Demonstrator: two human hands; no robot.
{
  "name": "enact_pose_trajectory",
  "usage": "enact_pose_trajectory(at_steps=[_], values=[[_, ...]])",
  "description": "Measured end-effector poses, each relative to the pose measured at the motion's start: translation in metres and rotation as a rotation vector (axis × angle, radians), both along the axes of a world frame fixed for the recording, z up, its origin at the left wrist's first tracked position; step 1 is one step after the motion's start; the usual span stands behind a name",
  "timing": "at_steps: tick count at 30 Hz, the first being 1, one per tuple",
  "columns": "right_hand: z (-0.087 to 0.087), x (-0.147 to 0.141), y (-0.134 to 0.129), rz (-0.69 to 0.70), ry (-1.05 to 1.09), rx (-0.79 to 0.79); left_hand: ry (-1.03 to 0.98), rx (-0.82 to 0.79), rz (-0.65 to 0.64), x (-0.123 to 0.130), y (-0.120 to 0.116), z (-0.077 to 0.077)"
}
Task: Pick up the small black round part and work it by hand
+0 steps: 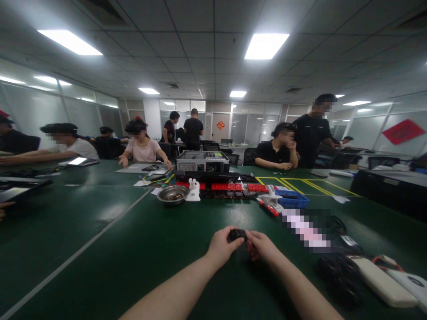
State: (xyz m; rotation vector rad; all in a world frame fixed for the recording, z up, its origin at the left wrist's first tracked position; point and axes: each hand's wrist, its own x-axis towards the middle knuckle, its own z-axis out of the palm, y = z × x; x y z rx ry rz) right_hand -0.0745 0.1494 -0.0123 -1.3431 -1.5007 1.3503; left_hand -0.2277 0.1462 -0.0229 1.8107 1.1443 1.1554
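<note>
Both of my hands meet above the green table (160, 262). Between them is a small black part (237, 234), blocky in shape, whose exact kind I cannot make out. My left hand (220, 247) is closed around its left side, with the thumb along the near edge. The fingertips of my right hand (262, 247) pinch its right end, the other fingers curled underneath. Beyond my hands lie a metal bowl (173, 195) with small coppery pieces, a white rabbit-shaped stand (193, 192), a red strip (222, 186) and a red-handled screwdriver (268, 209).
A blue tray (293, 200) stands right of a second white stand (271, 195). Nearer on the right are blurred black round things (342, 278) and a cream-coloured slab (385, 282). An opened metal computer case (203, 162) sits farther back. Several people are around the table.
</note>
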Motion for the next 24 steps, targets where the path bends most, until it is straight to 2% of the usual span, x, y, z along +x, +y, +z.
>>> enact_pose_trajectory(at_steps=[5, 7, 10, 14, 17, 20, 24], values=[[0.004, 0.003, -0.001, 0.103, 0.027, 0.225, -0.293, -0.397, -0.105, 0.005, 0.008, -0.004], [0.006, 0.003, -0.002, 0.128, 0.037, 0.255, -0.345, -0.453, -0.115, 0.005, 0.01, -0.004], [0.008, -0.001, -0.002, 0.103, 0.05, 0.206, -0.336, -0.393, -0.089, 0.004, 0.009, -0.003], [0.003, -0.005, 0.001, -0.035, -0.004, -0.004, -0.13, -0.083, 0.017, 0.0, 0.002, 0.0], [-0.001, -0.004, 0.003, -0.051, -0.072, -0.103, -0.007, 0.086, 0.042, -0.002, -0.003, 0.004], [-0.001, -0.004, 0.003, -0.03, -0.078, -0.123, 0.054, 0.118, 0.041, -0.002, -0.005, 0.007], [0.004, -0.005, 0.001, -0.045, -0.034, -0.115, 0.063, 0.083, 0.028, -0.002, -0.004, 0.006]])
